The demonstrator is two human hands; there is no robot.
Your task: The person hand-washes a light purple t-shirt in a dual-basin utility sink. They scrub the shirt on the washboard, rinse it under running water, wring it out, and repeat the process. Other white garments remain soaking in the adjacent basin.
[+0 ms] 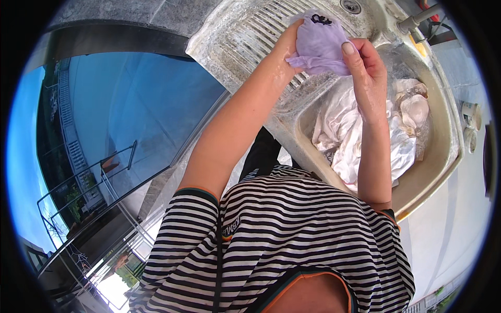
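A wet lilac cloth (322, 49) with a small black patch near its top is up over the ribbed drainboard (250, 34) of a stone sink. My left hand (290, 43) supports it from the left, its fingers hidden behind or inside the fabric. On the right, my right hand (368, 73) pinches the cloth's edge between thumb and fingers. Below my right forearm, wet white clothes (342, 133) lie bunched in the sink basin (443, 151). A pale, rounded bundle of fabric (415, 108) sits at the basin's right side.
A metal tap (417, 20) reaches in at the upper right, near a round drain (350, 6). Small tubs (471, 116) stand beyond the sink's right rim. To the left are a large blue glass-like surface (141, 99) and a metal railing (117, 156).
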